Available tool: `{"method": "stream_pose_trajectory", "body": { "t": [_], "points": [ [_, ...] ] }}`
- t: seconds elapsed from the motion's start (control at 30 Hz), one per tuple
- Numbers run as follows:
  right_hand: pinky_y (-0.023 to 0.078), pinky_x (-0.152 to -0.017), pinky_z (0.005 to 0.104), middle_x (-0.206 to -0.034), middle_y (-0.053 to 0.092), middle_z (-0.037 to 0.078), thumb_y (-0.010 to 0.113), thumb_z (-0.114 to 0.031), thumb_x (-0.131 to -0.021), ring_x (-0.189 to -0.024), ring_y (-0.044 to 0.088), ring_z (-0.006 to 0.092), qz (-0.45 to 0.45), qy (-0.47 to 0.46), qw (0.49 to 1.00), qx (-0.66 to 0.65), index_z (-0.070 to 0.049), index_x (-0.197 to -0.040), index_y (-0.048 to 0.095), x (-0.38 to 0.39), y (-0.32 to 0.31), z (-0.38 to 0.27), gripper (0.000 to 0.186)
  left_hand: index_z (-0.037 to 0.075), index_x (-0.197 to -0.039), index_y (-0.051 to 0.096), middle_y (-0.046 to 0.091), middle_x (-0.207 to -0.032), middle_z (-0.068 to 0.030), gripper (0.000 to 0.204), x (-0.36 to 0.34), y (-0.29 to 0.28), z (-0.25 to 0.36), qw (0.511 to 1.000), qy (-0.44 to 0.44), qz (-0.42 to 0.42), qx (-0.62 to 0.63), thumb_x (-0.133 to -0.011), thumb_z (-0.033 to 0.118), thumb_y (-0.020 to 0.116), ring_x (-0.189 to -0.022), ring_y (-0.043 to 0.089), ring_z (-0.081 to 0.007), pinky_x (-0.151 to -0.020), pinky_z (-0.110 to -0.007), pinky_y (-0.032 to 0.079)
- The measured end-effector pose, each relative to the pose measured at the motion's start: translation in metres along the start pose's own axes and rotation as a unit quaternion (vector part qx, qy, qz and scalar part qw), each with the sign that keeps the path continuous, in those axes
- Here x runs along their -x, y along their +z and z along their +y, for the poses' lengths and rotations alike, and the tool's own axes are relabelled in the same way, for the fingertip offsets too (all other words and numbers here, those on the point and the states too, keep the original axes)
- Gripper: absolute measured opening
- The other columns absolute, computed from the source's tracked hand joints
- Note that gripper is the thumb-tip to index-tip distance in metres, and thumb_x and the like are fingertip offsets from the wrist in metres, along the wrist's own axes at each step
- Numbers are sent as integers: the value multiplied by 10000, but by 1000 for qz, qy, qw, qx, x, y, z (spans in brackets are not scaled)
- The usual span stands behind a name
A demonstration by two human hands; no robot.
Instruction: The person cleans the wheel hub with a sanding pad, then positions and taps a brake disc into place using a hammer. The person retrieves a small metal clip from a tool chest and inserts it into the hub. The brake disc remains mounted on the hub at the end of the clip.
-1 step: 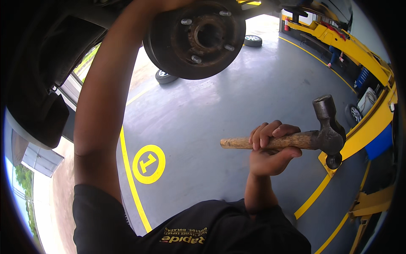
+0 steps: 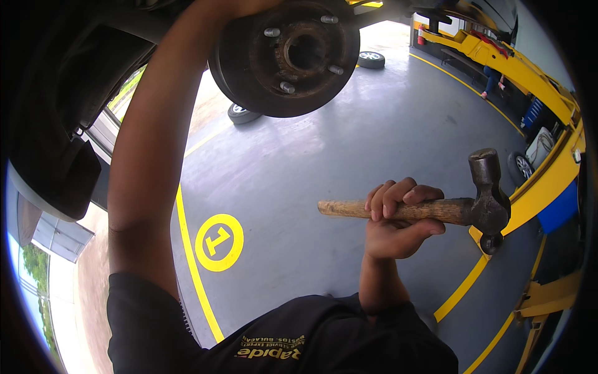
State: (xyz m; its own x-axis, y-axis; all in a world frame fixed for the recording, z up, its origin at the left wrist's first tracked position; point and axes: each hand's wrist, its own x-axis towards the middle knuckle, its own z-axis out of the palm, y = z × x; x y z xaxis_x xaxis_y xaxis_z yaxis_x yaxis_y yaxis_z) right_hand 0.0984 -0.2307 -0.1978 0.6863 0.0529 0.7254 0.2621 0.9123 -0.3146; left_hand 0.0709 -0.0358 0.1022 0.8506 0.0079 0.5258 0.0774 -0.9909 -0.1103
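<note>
A ball-peen hammer with a wooden handle and a dark steel head is held out in front of me. My right hand is wrapped round the middle of the handle, the head sticking out to the right. Above it hangs a dark round brake drum, with several bare wheel studs and a rusty centre bore. My left arm reaches up along the drum's left side. Only part of my left hand shows at the drum's top edge, its fingers out of sight.
Dark wheel-arch parts fill the upper left. A yellow lift arm curves down the right side. Two wheels lie on the grey floor, and another wheel stands near the lift. A person is partly visible at the back right.
The hammer has tilted slightly, its head dipping a little and shifting right. My left arm and the drum stay almost as they were.
</note>
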Motion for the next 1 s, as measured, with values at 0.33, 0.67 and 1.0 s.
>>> {"method": "stream_pose_trajectory", "body": {
  "t": [0.33,0.67,1.0],
  "points": [
    [375,-477,264,-631,441,-5,350,-782,-976,-506,422,87,-103,246,951,157,-82,-885,467,29,1,61,715,28,-1253,704,702,-1264,-195,376,-6,1,-13,1000,7,-26,-5,-1021,265,527,-1207,646,-330,-1061,-390,461],
    [357,-468,292,-590,432,4,337,-689,-1032,-498,433,108,-91,261,938,211,-59,-868,452,34,7,106,661,29,-1265,693,713,-1237,-187,354,-10,-4,-9,1000,18,-20,10,-1029,226,519,-1179,659,-318,-1050,-391,469],
    [386,-458,260,-621,365,-39,349,-766,-984,-466,363,91,31,-38,997,53,-131,-879,418,0,28,73,647,25,-1256,695,706,-1239,-199,358,-8,2,-8,1000,22,-22,1,-1027,232,515,-1167,660,-329,-1044,-393,470]
  ]
}}
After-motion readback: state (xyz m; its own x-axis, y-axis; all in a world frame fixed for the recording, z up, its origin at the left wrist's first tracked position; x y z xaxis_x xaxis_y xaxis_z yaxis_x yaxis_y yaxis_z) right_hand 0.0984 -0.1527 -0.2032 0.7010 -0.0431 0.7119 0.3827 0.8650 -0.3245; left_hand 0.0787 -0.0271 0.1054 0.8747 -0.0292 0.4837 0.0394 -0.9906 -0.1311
